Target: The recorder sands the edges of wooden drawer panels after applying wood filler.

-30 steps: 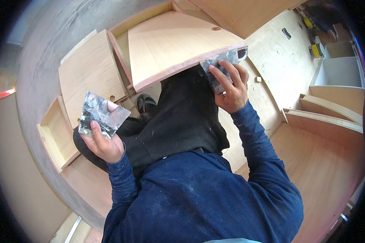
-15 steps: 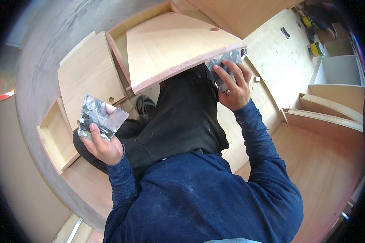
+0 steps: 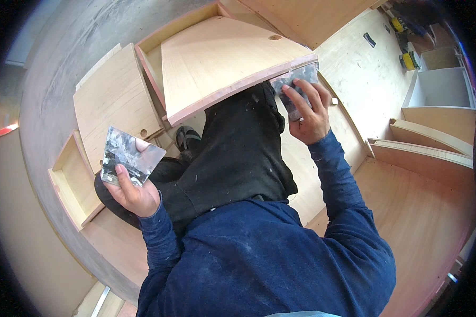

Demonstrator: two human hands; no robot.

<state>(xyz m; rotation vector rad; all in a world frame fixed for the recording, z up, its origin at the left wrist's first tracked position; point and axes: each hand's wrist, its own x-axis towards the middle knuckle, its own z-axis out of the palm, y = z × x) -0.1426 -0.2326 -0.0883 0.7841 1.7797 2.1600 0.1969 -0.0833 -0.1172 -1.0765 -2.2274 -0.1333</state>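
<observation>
My left hand is closed on a flat, square-edged scraper smeared with pale putty, its thumb lying across the face. Further right, my right hand grips a second scraper, fingers spread over the blade. That blade meets the front edge of a light wooden panel, close to its right corner. The panel tops a box-like wooden piece standing in front of my black-trousered leg. A round hole shows near its far right.
Another wooden board leans at the left, beside an open wooden frame. A wooden cabinet stands at the back. Curved wooden parts lie at the right, near a white box. A small wood block sits by my right hand.
The right hand and its scraper have slid slightly right along the panel's edge, toward the corner. My left hand keeps its scraper in nearly the same place.
</observation>
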